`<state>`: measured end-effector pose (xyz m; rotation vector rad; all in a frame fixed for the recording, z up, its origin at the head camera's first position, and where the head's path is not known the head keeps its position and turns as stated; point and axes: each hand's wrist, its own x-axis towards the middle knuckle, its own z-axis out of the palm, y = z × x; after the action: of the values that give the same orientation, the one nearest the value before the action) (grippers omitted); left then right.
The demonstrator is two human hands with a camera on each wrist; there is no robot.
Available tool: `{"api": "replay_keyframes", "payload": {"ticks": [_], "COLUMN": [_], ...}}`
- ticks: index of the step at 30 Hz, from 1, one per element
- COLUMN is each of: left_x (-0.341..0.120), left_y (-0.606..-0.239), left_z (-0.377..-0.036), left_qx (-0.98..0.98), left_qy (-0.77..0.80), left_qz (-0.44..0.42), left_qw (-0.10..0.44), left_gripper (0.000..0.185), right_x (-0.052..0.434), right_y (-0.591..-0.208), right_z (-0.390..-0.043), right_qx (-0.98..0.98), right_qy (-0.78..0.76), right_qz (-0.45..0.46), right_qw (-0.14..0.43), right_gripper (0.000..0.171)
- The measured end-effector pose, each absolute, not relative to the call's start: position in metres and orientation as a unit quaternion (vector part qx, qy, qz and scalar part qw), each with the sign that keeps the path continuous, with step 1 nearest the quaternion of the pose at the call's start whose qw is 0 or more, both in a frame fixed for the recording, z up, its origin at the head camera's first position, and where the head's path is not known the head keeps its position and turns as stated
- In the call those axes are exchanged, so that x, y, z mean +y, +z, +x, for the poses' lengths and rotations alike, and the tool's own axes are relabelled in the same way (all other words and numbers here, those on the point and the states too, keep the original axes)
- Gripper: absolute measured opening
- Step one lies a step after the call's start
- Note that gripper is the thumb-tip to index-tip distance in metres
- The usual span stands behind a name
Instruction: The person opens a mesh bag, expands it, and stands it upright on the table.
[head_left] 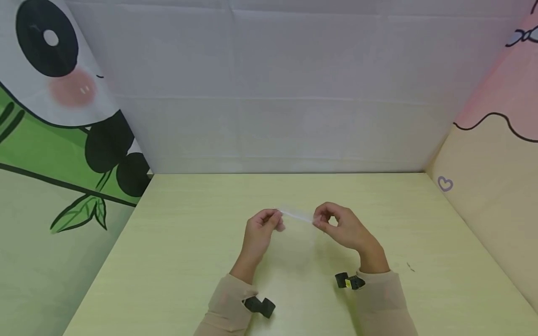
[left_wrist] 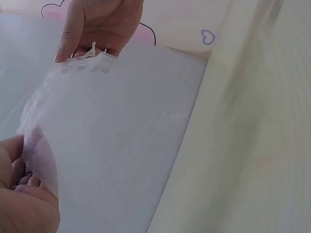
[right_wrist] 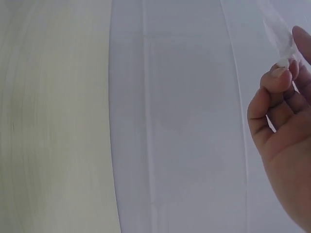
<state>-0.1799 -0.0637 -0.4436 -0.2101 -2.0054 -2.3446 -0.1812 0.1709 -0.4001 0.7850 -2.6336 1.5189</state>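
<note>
A: Where was the bag [head_left: 295,235]?

B: Between the two grips, above the surface [head_left: 180,233]. Left grip [head_left: 259,233] narrow, thumb and fingers pinching one end of the top edge. Right grip [head_left: 342,228] likewise, fingertips closed on the other end, a loop of daylight between thumb and forefinger.

A: Why both ends, do you reckon?

B: My guess: film that limp would have folded on itself from a single hold. Two pinches drew the edge into a nearly straight line, and probably let each side be worked separately.

A: And the rest of it?

B: Fell away below the edge, toward the wrists. Could not tell whether the bottom touched the surface.

A: Material?

B: Clear, thin plastic, faintly wrinkled; the left grip's fingers showed through it. Paler strip between the pinches. Ragged white bits by the right grip, too unclear to name.

A: Surroundings?

B: Surface pale yellow, smooth, lightly streaked. Beyond both grips, a white wall [head_left: 269,70] with straight creases, clothlike. Behind each grip, a beige sleeve [head_left: 384,298], loose and soft, with a small black device [head_left: 260,306] at the left cuff.
</note>
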Motion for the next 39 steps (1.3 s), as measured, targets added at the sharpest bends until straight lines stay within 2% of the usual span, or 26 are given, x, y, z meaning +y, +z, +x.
{"api": "replay_keyframes", "payload": {"ticks": [3,7,16,19,22,26,29,32,39], "left_x": [-0.063,-0.062,-0.055,-0.055,-0.056,-0.059,-0.061,-0.063,-0.066], "left_y": [-0.441,-0.438,-0.427,-0.425,-0.428,-0.433,-0.436,-0.44,-0.441], "left_z": [-0.18,-0.18,-0.174,-0.173,-0.173,-0.174,-0.174,-0.176,-0.177], "left_qx": [-0.63,-0.587,-0.498,-0.525,-0.59,-0.676,-0.707,-0.725,-0.766], "left_qy": [-0.774,-0.809,-0.866,-0.85,-0.804,-0.723,-0.676,-0.638,-0.572], "left_qz": [-0.06,-0.031,-0.011,-0.015,-0.019,-0.061,-0.121,-0.169,-0.174], "left_qw": [0.022,0.026,0.027,0.04,0.071,0.131,0.167,0.196,0.236], "left_gripper": [0.024,0.017,0.012,0.01,0.013,0.019,0.02,0.02,0.006], "right_x": [0.172,0.172,0.164,0.161,0.161,0.161,0.16,0.16,0.16], "right_y": [-0.403,-0.409,-0.421,-0.423,-0.425,-0.424,-0.421,-0.418,-0.416], "right_z": [-0.18,-0.178,-0.184,-0.187,-0.191,-0.192,-0.19,-0.187,-0.186], "right_qx": [-0.838,-0.823,-0.793,-0.774,-0.764,-0.776,-0.792,-0.812,-0.838], "right_qy": [0.483,0.476,0.429,0.427,0.426,0.423,0.423,0.421,0.417], "right_qz": [0.254,0.295,0.381,0.401,0.405,0.378,0.348,0.313,0.288], "right_qw": [0.026,0.092,0.204,0.239,0.265,0.273,0.269,0.254,0.203], "right_gripper": [0.014,0.03,0.04,0.028,0.004,0.003,0.017,0.02,0.007]}}
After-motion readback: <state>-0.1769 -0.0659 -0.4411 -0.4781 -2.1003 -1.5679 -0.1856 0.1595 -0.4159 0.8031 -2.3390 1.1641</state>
